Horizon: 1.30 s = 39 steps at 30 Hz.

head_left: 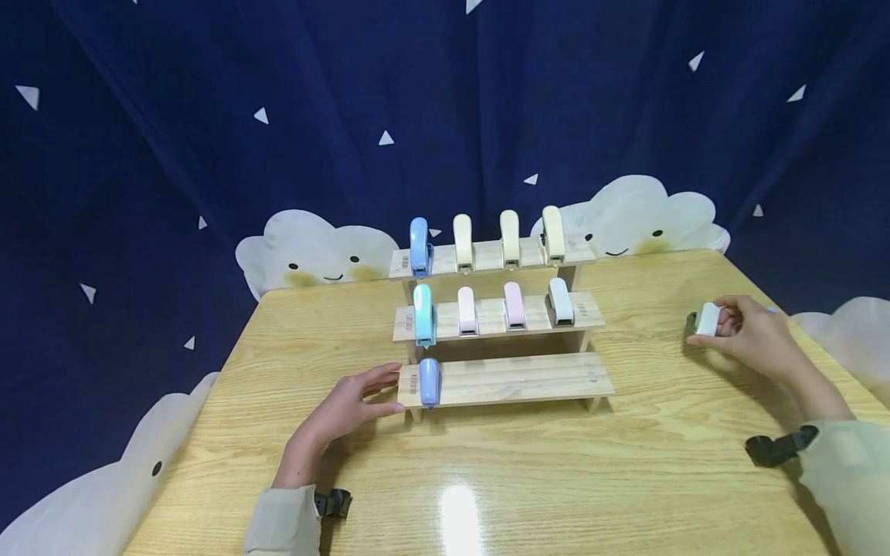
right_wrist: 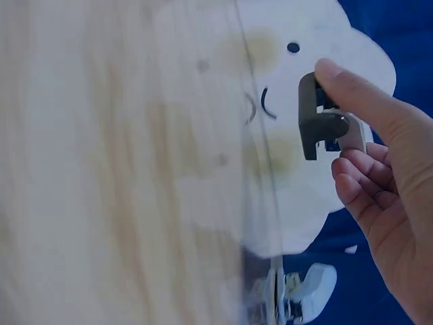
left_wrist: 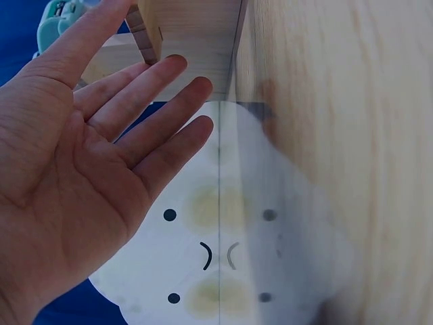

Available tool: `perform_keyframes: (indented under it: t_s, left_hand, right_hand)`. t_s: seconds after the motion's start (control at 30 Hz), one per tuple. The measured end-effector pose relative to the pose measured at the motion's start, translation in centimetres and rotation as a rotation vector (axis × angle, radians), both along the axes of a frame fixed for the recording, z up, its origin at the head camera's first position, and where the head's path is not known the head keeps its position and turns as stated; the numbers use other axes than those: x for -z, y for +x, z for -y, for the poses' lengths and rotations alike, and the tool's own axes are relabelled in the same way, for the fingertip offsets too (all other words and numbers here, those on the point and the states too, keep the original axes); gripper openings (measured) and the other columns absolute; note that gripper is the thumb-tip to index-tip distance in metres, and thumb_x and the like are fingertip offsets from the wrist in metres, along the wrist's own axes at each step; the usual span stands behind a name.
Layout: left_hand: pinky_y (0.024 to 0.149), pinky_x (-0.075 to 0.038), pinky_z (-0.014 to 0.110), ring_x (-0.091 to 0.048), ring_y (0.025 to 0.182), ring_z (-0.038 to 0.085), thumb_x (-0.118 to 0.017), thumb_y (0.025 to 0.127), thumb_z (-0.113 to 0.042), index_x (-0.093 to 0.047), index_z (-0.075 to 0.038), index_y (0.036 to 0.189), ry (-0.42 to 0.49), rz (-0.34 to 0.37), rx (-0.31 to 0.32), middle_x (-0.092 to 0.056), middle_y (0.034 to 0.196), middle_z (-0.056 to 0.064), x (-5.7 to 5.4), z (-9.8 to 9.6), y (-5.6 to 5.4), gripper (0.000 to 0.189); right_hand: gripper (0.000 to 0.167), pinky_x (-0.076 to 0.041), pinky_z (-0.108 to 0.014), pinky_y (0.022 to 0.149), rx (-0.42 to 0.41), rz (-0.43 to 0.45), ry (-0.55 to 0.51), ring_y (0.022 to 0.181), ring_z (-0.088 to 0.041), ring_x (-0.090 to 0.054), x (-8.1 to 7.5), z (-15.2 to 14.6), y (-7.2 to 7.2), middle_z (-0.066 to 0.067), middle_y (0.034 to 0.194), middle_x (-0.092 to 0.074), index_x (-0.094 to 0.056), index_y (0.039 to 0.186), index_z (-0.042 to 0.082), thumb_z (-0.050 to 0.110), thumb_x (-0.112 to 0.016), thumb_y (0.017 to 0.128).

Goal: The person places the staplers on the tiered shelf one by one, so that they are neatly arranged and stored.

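Observation:
A three-tier wooden stand stands on the table with small staplers on its tiers. My left hand is at the left end of the lowest tier, fingers spread; in the left wrist view the left palm is bare. Beside it on that tier sits a blue stapler. Right of the stand, my right hand pinches a white stapler between thumb and fingers. Its dark grey base shows in the right wrist view. That view also has another whitish stapler, resting on the table.
On the middle tier stand a turquoise stapler, two pink ones and a pale blue-white stapler. The top tier bears a blue stapler and three cream staplers. A dark blue curtain with cloud shapes hangs behind the table.

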<state>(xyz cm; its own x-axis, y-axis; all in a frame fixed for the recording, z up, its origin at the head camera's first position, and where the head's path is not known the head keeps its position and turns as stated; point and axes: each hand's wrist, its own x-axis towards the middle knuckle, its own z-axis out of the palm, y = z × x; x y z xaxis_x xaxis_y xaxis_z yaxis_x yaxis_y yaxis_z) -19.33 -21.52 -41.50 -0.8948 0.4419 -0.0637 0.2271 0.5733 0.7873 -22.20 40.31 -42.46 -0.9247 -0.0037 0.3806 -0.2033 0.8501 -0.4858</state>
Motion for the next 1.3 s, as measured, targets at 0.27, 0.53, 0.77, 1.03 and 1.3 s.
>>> perform_keyframes:
  t_s: [0.27, 0.53, 0.77, 1.03, 1.3]
  left_hand:
    - [0.113, -0.041, 0.052, -0.051, 0.135, 0.034, -0.075, 0.085, -0.035, -0.042, -0.014, 0.149, 0.002, 0.01, -0.006, -0.056, 0.143, 0.014, 0.1, 0.0, 0.1, 0.074]
    - [0.113, -0.041, 0.052, -0.051, 0.135, 0.034, -0.075, 0.086, -0.034, -0.042, -0.013, 0.148, 0.011, 0.007, 0.005, -0.055, 0.143, 0.015, 0.0, 0.0, 0.1, 0.073]
    - [0.113, -0.041, 0.052, -0.051, 0.135, 0.033, -0.074, 0.086, -0.035, -0.043, -0.014, 0.148, 0.002, -0.003, 0.008, -0.053, 0.145, 0.014, 0.1, 0.0, -0.1, 0.073]
    - [0.114, -0.041, 0.052, -0.051, 0.135, 0.033, -0.074, 0.086, -0.035, -0.043, -0.015, 0.148, -0.013, -0.007, 0.0, -0.053, 0.145, 0.013, 0.0, 0.0, -0.1, 0.073]
    - [0.114, -0.04, 0.052, -0.051, 0.135, 0.033, -0.074, 0.086, -0.036, -0.042, -0.016, 0.149, -0.012, -0.003, 0.002, -0.054, 0.145, 0.013, 0.0, 0.0, -0.1, 0.073]
  right_hand:
    - [0.069, -0.038, -0.006, 0.054, -0.056, -0.077, -0.089, 0.069, 0.007, -0.044, -1.9, 3.3, 0.9, -0.016, 0.088, -0.056, -0.053, 0.117, -0.011, 0.014, -0.091, 0.066]
    - [0.068, -0.038, -0.006, 0.057, -0.132, -0.158, -0.115, 0.071, 0.006, -0.044, -4.4, 6.9, 1.6, -0.005, 0.089, -0.055, -0.055, 0.119, -0.007, 0.004, -0.091, 0.063]
    - [0.072, -0.038, -0.002, 0.06, -0.201, -0.285, -0.113, 0.07, 0.006, -0.047, -6.8, 10.2, 2.8, 0.01, 0.084, -0.053, -0.058, 0.116, -0.004, 0.001, -0.094, 0.053]
    - [0.077, -0.042, -0.004, 0.061, -0.318, -0.381, -0.082, 0.069, 0.004, -0.05, -8.6, 14.9, 3.8, 0.003, 0.079, -0.057, -0.057, 0.112, -0.006, -0.004, -0.095, 0.045]
    - [0.076, -0.044, -0.007, 0.061, -0.461, -0.386, -0.058, 0.068, -0.003, -0.05, -7.9, 19.6, 4.1, 0.001, 0.078, -0.057, -0.057, 0.112, -0.005, 0.045, -0.088, 0.065]
